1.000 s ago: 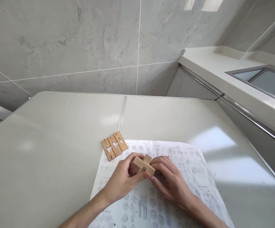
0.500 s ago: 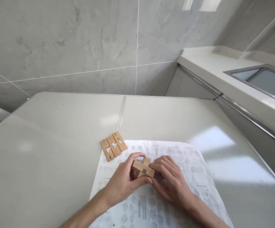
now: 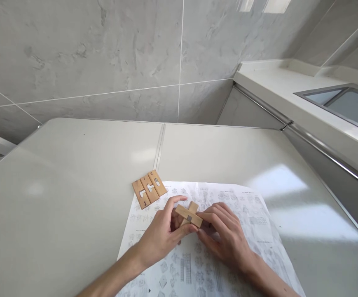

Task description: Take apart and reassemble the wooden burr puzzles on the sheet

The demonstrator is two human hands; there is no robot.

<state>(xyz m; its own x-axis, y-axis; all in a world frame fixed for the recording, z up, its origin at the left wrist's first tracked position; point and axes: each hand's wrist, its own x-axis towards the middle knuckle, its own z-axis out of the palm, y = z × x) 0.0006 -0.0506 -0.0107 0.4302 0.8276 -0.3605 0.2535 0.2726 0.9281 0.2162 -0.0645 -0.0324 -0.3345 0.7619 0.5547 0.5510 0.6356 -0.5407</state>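
A small wooden burr puzzle point(image 3: 191, 213) of crossed light-brown bars, with a dark square notch on its front, is held just over the printed sheet point(image 3: 185, 255). My left hand point(image 3: 163, 231) grips it from the left, thumb along the lower front and index finger raised behind it. From the right, my right hand point(image 3: 223, 231) pinches the bar's end with thumb and fingers; part of the puzzle is hidden there. Beyond my left hand lie three flat wooden pieces point(image 3: 144, 197) side by side, with cutouts and handwritten numbers, overlapping the sheet's corner.
The sheet lies on a glossy pale table point(image 3: 73, 198) with a seam across it. Behind stands a grey tiled wall point(image 3: 104, 49). At the right is a white counter point(image 3: 268, 78) with a metal-framed sink or panel point(image 3: 348, 103).
The puzzle has tilted slightly between my hands. My left index finger has lifted off its top. The whole view has shifted a little.
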